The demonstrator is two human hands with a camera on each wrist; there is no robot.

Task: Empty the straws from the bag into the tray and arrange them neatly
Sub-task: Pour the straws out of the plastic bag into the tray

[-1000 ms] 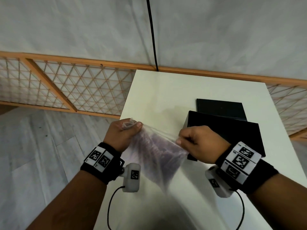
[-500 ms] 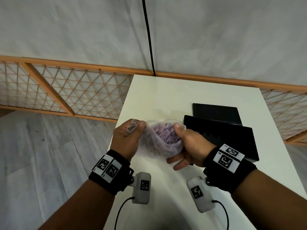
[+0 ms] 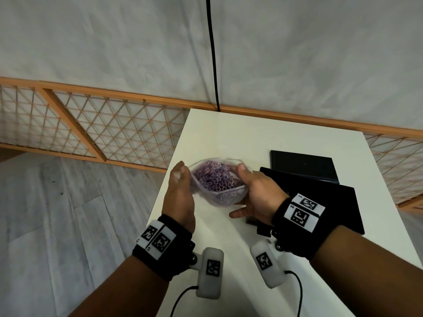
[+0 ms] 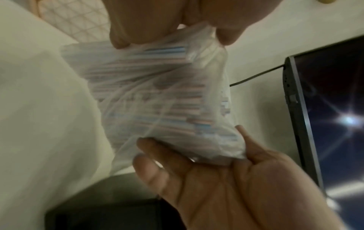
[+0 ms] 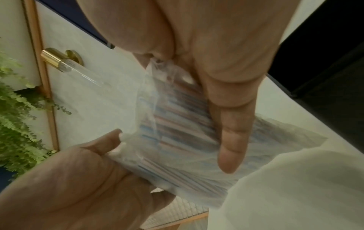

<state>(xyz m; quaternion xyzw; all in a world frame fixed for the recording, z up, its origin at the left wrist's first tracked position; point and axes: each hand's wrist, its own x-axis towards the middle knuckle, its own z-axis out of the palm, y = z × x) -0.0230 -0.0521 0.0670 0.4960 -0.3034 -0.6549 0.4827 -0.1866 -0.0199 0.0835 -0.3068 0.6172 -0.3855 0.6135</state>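
Together, left hand (image 3: 179, 197) and right hand (image 3: 256, 197) grip the bag (image 3: 219, 197) — straws (image 3: 214, 177) inside; tray (image 3: 325, 202) just beside.

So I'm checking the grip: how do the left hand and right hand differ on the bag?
The left hand pinches the bag's rim from the left, while the right hand cups its underside, thumb on the rim. The left fingers are bunched; the right fingers spread. Both hold the mouth open, exposing the straws.

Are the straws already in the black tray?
No, the straws are all inside the clear bag held by both hands, beside the black tray.
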